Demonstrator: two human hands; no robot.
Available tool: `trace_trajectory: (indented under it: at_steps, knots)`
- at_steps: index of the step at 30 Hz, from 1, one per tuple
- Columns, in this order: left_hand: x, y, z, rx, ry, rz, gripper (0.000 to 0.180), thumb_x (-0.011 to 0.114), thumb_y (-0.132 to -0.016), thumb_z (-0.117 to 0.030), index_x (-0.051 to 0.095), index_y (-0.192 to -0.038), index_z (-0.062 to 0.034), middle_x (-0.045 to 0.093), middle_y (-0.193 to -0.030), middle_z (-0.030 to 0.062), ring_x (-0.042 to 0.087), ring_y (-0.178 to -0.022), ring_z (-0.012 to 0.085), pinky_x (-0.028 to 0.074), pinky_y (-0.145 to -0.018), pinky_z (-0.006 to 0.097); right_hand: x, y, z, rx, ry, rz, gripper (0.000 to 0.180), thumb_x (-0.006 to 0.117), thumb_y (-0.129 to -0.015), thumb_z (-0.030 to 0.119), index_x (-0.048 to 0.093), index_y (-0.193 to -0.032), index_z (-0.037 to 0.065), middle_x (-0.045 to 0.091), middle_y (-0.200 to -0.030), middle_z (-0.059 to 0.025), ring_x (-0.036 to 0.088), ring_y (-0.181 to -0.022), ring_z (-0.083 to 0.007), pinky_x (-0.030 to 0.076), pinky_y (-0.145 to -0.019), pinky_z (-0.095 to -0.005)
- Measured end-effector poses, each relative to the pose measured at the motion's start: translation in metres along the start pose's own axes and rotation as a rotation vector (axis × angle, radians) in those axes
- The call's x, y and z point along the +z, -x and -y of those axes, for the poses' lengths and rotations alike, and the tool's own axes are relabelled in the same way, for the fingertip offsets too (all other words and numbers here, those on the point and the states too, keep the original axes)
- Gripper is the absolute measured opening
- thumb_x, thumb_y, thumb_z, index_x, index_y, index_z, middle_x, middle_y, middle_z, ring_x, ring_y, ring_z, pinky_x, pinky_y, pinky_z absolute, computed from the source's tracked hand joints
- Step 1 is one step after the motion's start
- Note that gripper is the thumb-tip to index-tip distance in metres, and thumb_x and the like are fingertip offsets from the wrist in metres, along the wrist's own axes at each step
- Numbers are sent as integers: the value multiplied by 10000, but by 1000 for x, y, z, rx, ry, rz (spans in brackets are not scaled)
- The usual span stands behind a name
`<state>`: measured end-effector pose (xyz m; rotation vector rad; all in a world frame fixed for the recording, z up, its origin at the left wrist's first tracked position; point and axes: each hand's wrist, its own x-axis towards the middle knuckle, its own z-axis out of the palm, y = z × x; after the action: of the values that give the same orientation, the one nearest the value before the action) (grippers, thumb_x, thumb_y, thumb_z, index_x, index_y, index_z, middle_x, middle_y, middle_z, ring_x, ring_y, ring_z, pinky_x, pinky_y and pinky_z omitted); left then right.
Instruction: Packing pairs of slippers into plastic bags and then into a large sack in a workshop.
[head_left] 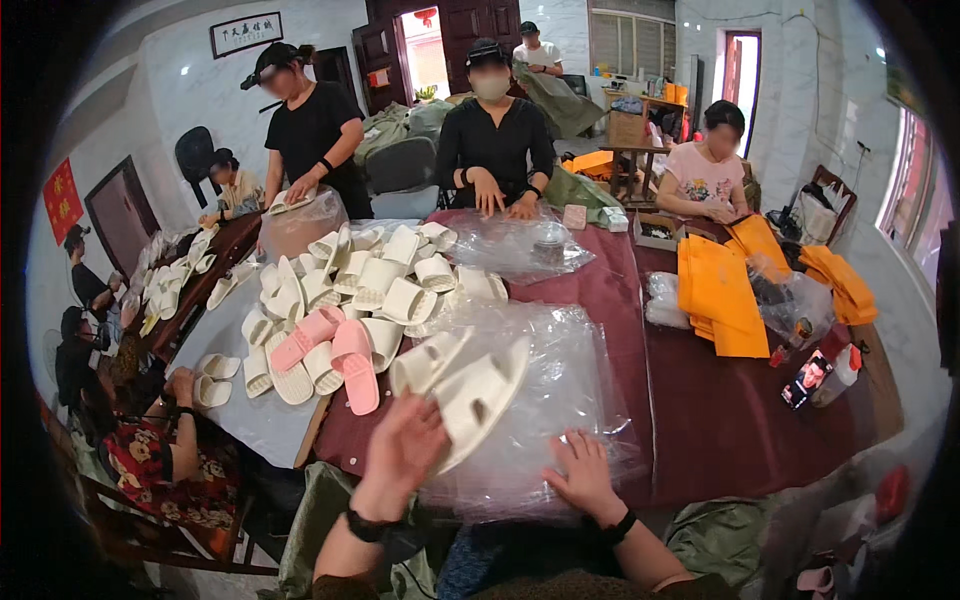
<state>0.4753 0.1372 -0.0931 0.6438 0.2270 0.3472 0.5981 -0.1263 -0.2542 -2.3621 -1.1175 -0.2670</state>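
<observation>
– Two cream slippers in the left hand?
– Yes, its grip is closed on the pair, held tilted over the clear bags on the bench.
– And the right hand?
– Open, fingers spread flat on the bags, holding nothing.
– Anything nearby?
– More cream slippers heaped beyond, two pink ones just left

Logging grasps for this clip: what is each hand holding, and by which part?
The left hand holds a pair of cream slippers by their near ends. The right hand holds nothing; it lies flat on the clear plastic bags.
</observation>
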Motion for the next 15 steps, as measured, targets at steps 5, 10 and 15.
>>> trace_trajectory:
  at_steps: [5, 10, 15]
  knots:
    - [53, -29, 83, 150, 90, 28, 527, 554, -936, -94, 345, -1420, -88, 483, -1346, 157, 477, -1263, 282, 405, -1065, 399, 3, 4, 0, 35, -17, 40, 636, 589, -871, 506, 521, -1362, 107, 484, -1384, -194, 404, -1306, -412, 287, -1077, -528]
    - [55, -67, 130, 54, -34, -148, 951, 618, -925, -94, -102, -1546, -132, 403, -1413, 179, 455, -1288, 280, 369, -1097, 400, 6, 1, 1, 50, 7, 52, 640, 620, -846, 477, 515, -1352, 99, 475, -1382, -181, 402, -1302, -398, 300, -1070, -511]
    - [12, -57, 122, -201, -241, -116, 900, 655, -920, -125, 24, -1561, -99, 432, -1415, 183, 490, -1251, 270, 399, -1072, 382, -1, -2, -4, 19, -12, 22, 621, 623, -840, 485, 542, -1280, 54, 484, -1358, -181, 421, -1272, -399, 317, -1054, -511]
